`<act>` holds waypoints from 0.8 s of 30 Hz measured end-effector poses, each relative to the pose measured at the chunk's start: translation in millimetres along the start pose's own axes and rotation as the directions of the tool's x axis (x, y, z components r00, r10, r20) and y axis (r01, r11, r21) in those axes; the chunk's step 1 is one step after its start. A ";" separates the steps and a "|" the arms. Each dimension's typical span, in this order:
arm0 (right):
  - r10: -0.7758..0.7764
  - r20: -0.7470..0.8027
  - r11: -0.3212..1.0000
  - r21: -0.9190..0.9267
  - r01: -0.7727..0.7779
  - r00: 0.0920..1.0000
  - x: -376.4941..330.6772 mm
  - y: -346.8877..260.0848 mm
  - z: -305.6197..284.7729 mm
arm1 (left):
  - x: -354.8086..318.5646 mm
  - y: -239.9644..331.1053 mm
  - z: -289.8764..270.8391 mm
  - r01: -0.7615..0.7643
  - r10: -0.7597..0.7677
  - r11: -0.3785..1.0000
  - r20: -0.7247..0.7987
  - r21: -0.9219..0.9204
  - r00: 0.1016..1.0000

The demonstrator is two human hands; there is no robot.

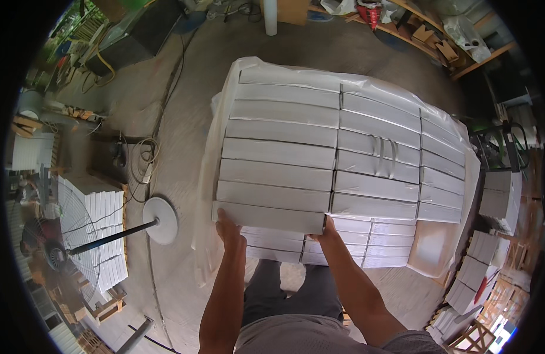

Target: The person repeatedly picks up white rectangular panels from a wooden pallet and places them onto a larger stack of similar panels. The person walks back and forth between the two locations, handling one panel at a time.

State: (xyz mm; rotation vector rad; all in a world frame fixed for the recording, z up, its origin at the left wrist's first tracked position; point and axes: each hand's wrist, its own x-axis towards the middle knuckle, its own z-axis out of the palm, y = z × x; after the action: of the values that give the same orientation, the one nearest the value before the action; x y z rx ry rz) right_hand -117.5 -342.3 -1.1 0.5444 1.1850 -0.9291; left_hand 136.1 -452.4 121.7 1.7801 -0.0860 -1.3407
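A long, flat white box [271, 218] lies at the near left edge of a big stack of matching white boxes [278, 132]. My left hand [227, 231] grips its left end, with the thumb on top and the other fingers curled toward the underside. At the right end, my right hand [324, 230] holds the same box near its corner; part of those fingers is hidden under it. Lower rows of white boxes [338, 237] show below the held one. Translucent plastic wrap [216, 138] hangs loosely around the stack. Several thin curved strips [385, 156] lie on top.
To the left stands a pedestal fan [60, 257] with a round white base [160, 220]; coiled cable [145, 158] lies beyond it. More box stacks stand at left [101, 227] and right [499, 197]. Wooden shelving [429, 29] with materials is at the far right.
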 end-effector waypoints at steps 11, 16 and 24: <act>-0.213 -0.021 0.891 -0.415 0.185 0.977 -82.2 41.0 -92.6 | -7.4 -13.7 -18.2 0.051 -0.069 0.995 0.235 0.082 0.970; -0.212 -0.216 0.904 -0.413 0.108 0.953 -113.8 74.4 -244.8 | -50.1 -39.5 -11.8 0.081 -0.097 0.989 0.128 0.120 0.987; -0.182 -0.353 0.952 -0.298 0.074 0.918 -180.3 149.1 -397.9 | -94.5 -95.0 -26.6 0.142 -0.156 0.988 0.357 0.067 0.921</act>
State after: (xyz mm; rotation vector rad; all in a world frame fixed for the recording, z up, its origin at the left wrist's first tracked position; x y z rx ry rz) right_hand -221.8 106.4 27.7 0.4282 1.6898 -0.7667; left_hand 77.9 -329.0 129.3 1.5773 -0.1821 -1.7789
